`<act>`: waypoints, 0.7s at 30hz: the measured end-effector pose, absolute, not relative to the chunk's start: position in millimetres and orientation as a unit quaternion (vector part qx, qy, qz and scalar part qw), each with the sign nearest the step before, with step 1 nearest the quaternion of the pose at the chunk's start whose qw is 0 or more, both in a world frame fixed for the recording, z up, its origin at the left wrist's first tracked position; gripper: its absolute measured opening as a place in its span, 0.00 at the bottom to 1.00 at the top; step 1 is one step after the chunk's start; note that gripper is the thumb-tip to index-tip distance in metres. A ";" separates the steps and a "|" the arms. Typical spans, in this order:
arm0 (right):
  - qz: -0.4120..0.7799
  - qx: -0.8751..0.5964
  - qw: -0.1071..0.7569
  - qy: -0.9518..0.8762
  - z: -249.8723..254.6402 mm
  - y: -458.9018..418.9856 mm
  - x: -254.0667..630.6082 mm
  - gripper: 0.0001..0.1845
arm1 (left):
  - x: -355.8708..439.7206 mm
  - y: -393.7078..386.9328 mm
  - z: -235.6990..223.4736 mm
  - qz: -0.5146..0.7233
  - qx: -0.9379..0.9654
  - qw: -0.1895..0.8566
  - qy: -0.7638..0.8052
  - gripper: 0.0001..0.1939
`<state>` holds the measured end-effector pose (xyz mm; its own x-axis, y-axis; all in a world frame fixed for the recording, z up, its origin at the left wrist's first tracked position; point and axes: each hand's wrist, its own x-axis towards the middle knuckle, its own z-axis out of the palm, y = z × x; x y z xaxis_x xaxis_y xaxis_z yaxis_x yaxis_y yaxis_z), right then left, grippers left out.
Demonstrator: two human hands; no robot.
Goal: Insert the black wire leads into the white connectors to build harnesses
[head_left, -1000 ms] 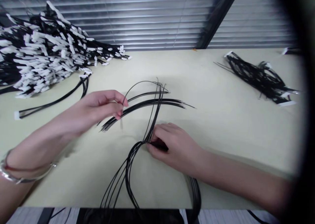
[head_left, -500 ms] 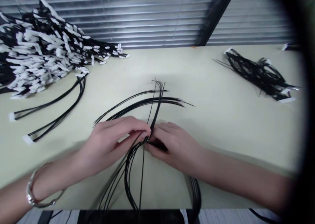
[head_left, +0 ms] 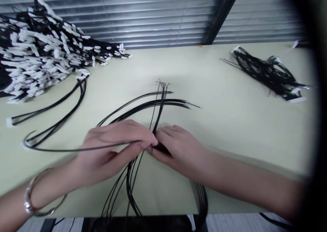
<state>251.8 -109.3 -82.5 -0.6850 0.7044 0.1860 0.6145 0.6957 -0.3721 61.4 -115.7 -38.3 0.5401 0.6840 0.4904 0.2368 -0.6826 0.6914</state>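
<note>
My left hand (head_left: pixel 122 145) pinches a single thin black wire (head_left: pixel 76 150) between thumb and forefinger; its free end curls out to the left across the back of the hand. Fingertips touching it, my right hand (head_left: pixel 176 148) is closed around a bundle of black wires (head_left: pixel 159 114). The bundle's loose ends point up and away, and other strands hang down past the table edge. Exactly where the wires cross between the fingers is hidden. Just beyond my left hand lie more loose black wires (head_left: pixel 150 104) in an arc.
On the left, a big heap of black cables with white connectors (head_left: pixel 38 55) stands against the blinds (head_left: pixel 153 17). Nearer lies a black cable with white connectors (head_left: pixel 68 114). A tangled black cable bundle (head_left: pixel 265 72) rests at the right on the pale table (head_left: pixel 245 123).
One thin wire now sticks out leftward from my left fingertips across the hand. My left hand has turned slightly over; the right keeps its hold. The whole view has shifted a little.
</note>
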 end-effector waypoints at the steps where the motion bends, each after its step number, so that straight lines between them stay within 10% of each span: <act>1: 0.138 -0.364 0.161 -0.907 -82.6 -109.2 251.9 0.09 | 59.1 -113.2 -41.5 0.369 0.855 0.262 0.254 0.15; 21: 0.149 -0.363 0.163 -0.905 -81.2 -110.9 253.0 0.07 | 48.0 -99.7 -54.9 0.332 0.907 0.195 0.171 0.17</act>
<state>253.0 -110.9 -81.2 -0.6826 0.7064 0.1873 0.6088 0.6914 -0.3891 48.0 -99.7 -54.9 0.7212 0.4398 0.5351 0.1816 -0.8656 0.4667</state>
